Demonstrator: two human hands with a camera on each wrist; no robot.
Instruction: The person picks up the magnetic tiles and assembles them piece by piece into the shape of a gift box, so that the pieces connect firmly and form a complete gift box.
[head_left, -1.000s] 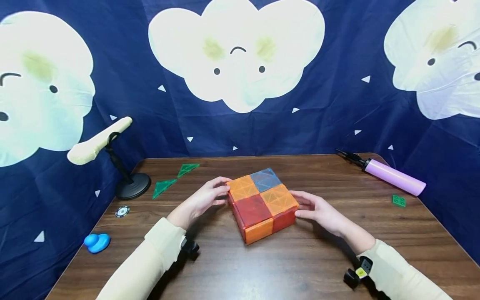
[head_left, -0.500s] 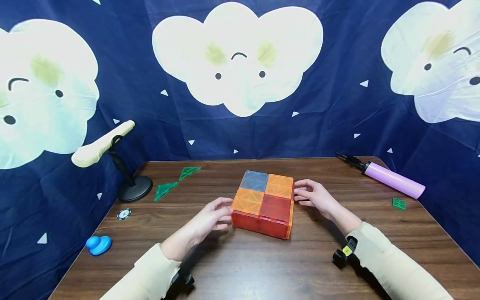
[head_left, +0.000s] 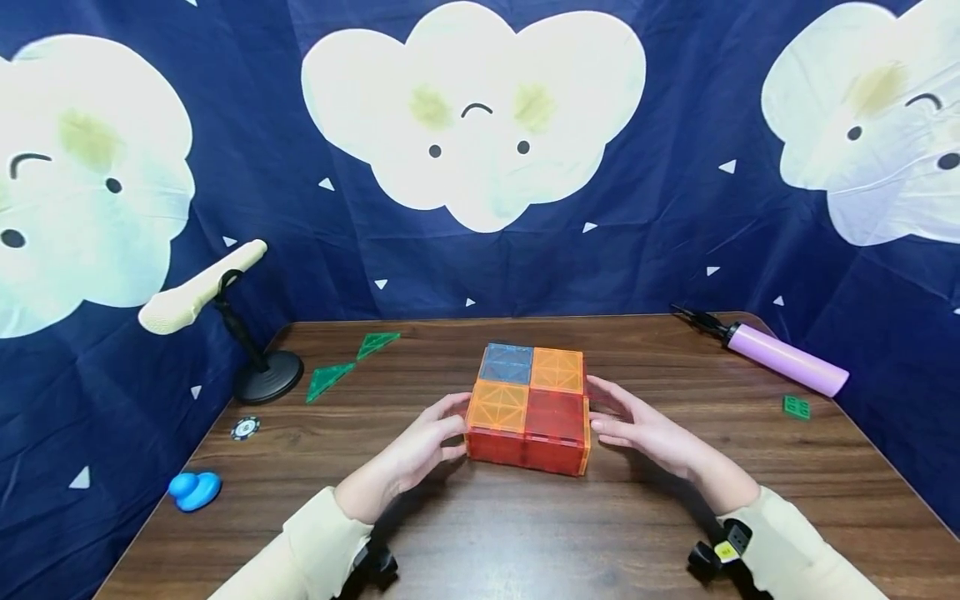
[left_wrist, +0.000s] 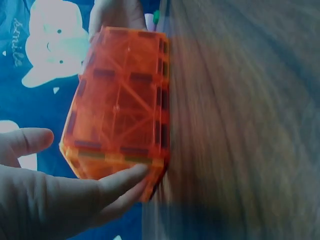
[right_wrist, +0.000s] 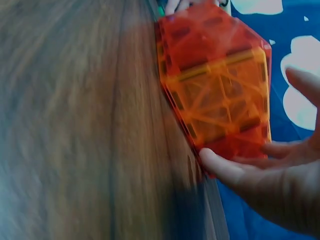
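A flat, square box of see-through magnetic tiles sits mid-table. Its top has blue at back left, orange at back right and front left, and red at front right; the front side is red. My left hand touches the left side with its fingers fairly straight. In the left wrist view, this hand's fingertips lie along an orange side tile. Relaxed fingers of my right hand rest at the right side. The right wrist view has its thumb tip at the lower edge of the box; other fingers are partly hidden.
Two green triangle tiles lie at back left. Along the left edge are a black stand bearing a cream covered object, a poker chip and a blue knobbed piece. A purple hand pump and green brick lie right.
The box has turned counterclockwise on the table, its blue tile going from back right to back left. Both hands have shifted along its sides with the turn.
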